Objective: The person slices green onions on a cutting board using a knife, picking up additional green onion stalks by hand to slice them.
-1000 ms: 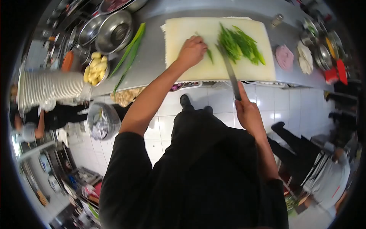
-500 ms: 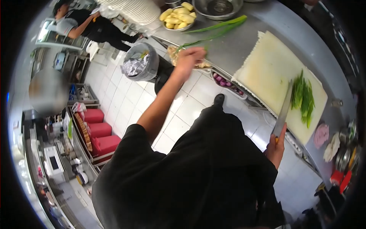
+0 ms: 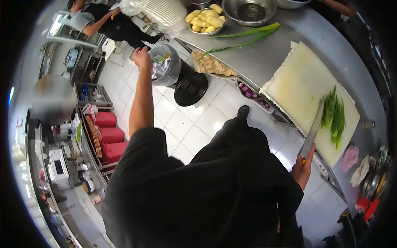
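Observation:
My right hand [image 3: 302, 167] grips a large kitchen knife [image 3: 313, 131] by its yellow handle. The blade rests tip-first over a white cutting board [image 3: 294, 78], beside a pile of cut green scallions [image 3: 333, 118]. Far to the left, my left hand [image 3: 142, 58] is stretched out at the near-left rim of a lined trash bin [image 3: 173, 68], its fingers closed. What they hold, if anything, is too small to make out. Crumpled foil [image 3: 160, 68] and some scraps lie inside the bin. Two long scallion leaves [image 3: 252, 36] lie on the steel counter [image 3: 244, 56].
Along the counter stand a bowl of peeled yellow pieces [image 3: 206, 20], a metal basin [image 3: 248, 12] and stacked white plates [image 3: 165, 12]. Below its edge are a bag of pale pieces [image 3: 211, 65] and purple onions [image 3: 248, 91]. A black round lid [image 3: 190, 89] and another person [image 3: 105, 20] are at left.
My left hand has swung left from above the counter edge to the trash bin. The knife stays in my right hand beside the scallions. The view has shifted slightly.

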### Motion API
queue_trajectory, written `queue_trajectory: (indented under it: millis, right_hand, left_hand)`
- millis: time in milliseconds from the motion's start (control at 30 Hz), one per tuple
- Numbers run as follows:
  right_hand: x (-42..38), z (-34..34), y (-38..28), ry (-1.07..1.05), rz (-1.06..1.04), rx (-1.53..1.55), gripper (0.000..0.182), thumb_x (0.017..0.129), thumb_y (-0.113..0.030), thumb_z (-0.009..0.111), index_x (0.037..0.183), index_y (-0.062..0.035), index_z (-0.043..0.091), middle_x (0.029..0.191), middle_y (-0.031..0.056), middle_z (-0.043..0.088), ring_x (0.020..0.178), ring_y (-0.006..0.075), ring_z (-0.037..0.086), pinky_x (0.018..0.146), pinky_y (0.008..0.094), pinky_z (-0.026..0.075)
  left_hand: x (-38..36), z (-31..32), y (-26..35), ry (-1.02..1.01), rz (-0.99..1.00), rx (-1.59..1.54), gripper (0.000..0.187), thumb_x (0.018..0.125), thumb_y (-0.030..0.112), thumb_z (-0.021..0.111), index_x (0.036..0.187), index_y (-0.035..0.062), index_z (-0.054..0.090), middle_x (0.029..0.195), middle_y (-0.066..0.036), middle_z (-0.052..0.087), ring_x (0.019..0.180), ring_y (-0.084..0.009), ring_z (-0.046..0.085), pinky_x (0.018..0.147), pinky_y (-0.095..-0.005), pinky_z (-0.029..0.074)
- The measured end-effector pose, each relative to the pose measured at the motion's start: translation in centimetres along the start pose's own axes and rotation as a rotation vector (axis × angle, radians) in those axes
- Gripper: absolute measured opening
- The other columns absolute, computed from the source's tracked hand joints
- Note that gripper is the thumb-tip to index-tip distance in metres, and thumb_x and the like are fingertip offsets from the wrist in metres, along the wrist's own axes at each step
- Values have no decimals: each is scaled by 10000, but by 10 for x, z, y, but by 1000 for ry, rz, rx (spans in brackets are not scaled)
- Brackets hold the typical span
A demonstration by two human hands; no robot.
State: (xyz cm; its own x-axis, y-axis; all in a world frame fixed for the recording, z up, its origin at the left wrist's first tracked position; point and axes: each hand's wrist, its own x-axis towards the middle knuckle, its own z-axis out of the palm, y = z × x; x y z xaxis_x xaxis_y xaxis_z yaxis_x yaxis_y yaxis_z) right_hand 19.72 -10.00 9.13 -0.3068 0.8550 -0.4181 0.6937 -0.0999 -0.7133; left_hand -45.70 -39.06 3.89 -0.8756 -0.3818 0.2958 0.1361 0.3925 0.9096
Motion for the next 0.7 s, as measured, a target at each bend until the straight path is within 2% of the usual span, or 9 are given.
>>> queue_trajectory:
  millis: [67,100,167,233,267,333,433,533,700]
  right_hand:
    - [-2,1,20,22,-49,17,680,990,-61,479,1571,-288,208,685,67,507,474,135,428,441,322,397]
    - [-6,0,7,10,39,4,678,995,-58,480,1571,-289,207,704,69,536,484,134,445,463,311,398]
    - [-12,1,-3,-16,41,-2,668,1000,-79,482,1573,-271,199,673,89,546,489,160,475,496,327,415]
    - [-10,4,0,-27,-11,-101,672,996,-91,493,1574,-248,189,624,120,538,493,205,498,534,356,437]
    - [-9,7,2,-26,-40,-97,677,990,-93,503,1573,-228,185,590,146,512,491,247,501,548,368,442]
    - [-12,6,-3,-17,-78,-112,684,985,-84,505,1572,-225,184,590,153,510,493,257,499,550,360,437]
    - [-21,7,-19,-12,-50,-120,682,977,-67,504,1568,-212,195,583,159,504,495,271,486,553,346,431]
    - [-30,10,-21,9,-28,-127,677,972,-63,514,1563,-204,215,584,155,510,498,285,472,560,324,427]
    - [-42,11,-19,-2,-10,-33,674,966,-64,526,1558,-182,226,608,160,546,529,318,529,583,343,448]
  left_hand:
    - [-88,21,52,-253,196,-70,375,841,146,730,1166,-26,656,962,-117,705,859,-198,644,789,-323,518]
    - [-123,36,67,-355,383,-10,353,855,138,726,1165,-17,662,966,-115,701,862,-181,638,758,-314,517]
    - [-206,56,123,-641,420,-37,338,852,166,746,1163,46,682,1002,-111,693,856,-168,626,705,-310,512]
    - [-260,87,158,-825,694,-152,283,828,170,762,1083,63,703,1011,-92,673,876,-203,632,663,-311,508]
    - [-281,96,182,-912,718,-152,300,808,172,766,1072,50,695,1026,-108,665,905,-269,636,711,-359,518]
    - [-305,137,196,-941,931,-164,318,801,171,757,1082,39,686,1028,-130,661,951,-319,621,802,-405,510]
    - [-324,201,192,-985,1040,-26,333,810,185,729,1101,31,680,1047,-158,652,1017,-362,600,900,-419,490]
    - [-340,248,178,-1010,1042,335,316,829,206,678,1096,37,679,1124,-165,628,1097,-351,578,933,-427,481]
    - [-350,318,137,-724,1089,599,332,833,208,608,1122,49,642,1246,-142,565,1191,-307,536,970,-456,446]
